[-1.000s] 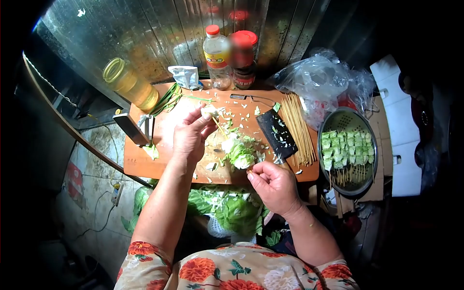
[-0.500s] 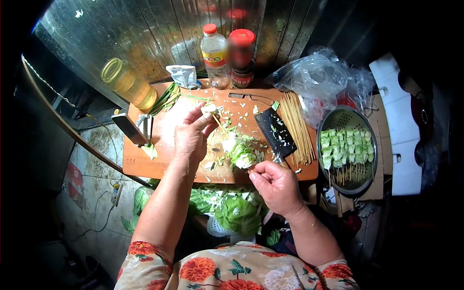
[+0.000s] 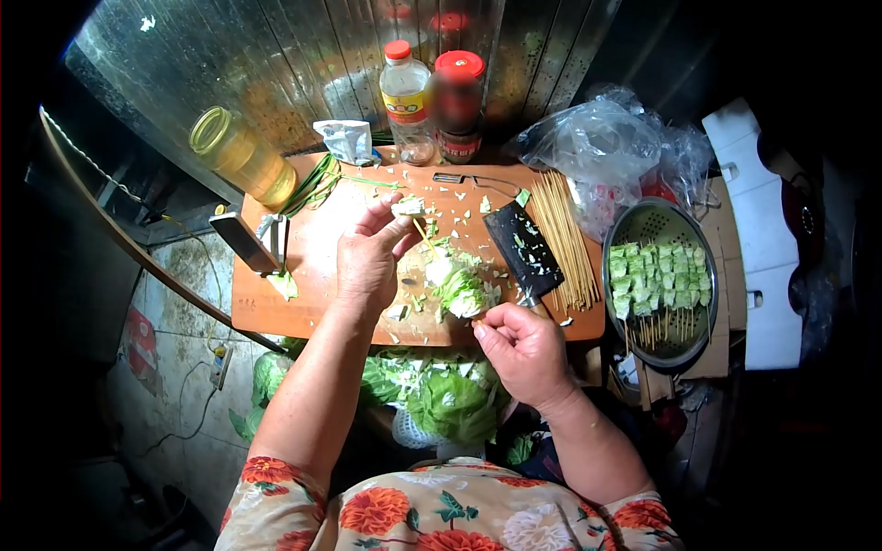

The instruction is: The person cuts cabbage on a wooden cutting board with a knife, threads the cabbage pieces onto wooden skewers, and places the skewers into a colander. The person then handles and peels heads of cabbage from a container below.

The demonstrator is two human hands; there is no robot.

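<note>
My left hand is closed, pinching a pale cabbage piece above the board. A thin bamboo skewer slants down from that piece toward my right hand. Cut cabbage covers its middle; whether that cabbage is threaded on it or lies on the board I cannot tell. My right hand, at the board's front edge, has thumb and forefinger closed on the skewer's lower end. Cabbage scraps are scattered over the wooden board.
Right of the scraps lie a cleaver and a bundle of skewers. A metal colander holds threaded cabbage skewers. Behind stand a red-capped bottle, a red-lidded jar and a jar of yellow liquid. Whole cabbages sit below the board.
Both hands keep almost the same places and grips. The cabbage piece at my left fingertips has turned slightly. The whole view has shifted a little.
</note>
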